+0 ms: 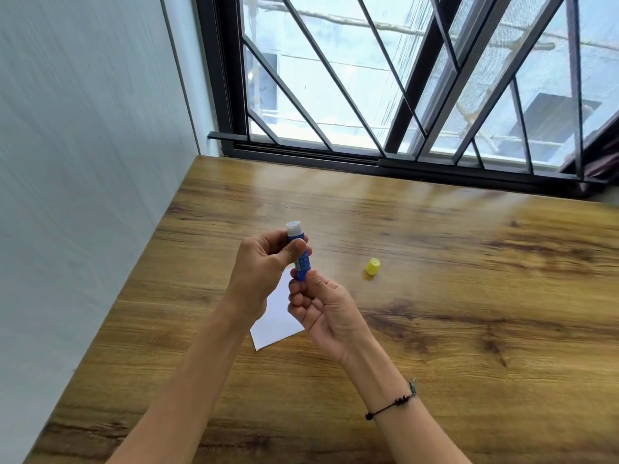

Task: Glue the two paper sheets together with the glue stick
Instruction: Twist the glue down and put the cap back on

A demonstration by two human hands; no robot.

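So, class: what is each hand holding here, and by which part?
Both hold the glue stick, uncapped. The left hand grips the upper barrel just below the white tip; the right hand pinches its bottom end. The yellow cap lies unheld on the table.

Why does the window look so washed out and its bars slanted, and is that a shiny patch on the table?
Head view: daylight through the barred window overexposes the outside; the wide-angle lens tilts and bends its dark frame; a pale glare streak lies on the wood-grain table beyond the yellow cap; the grey wall at left looks smeared, while both hands and the blue glue stick stay fairly sharp.
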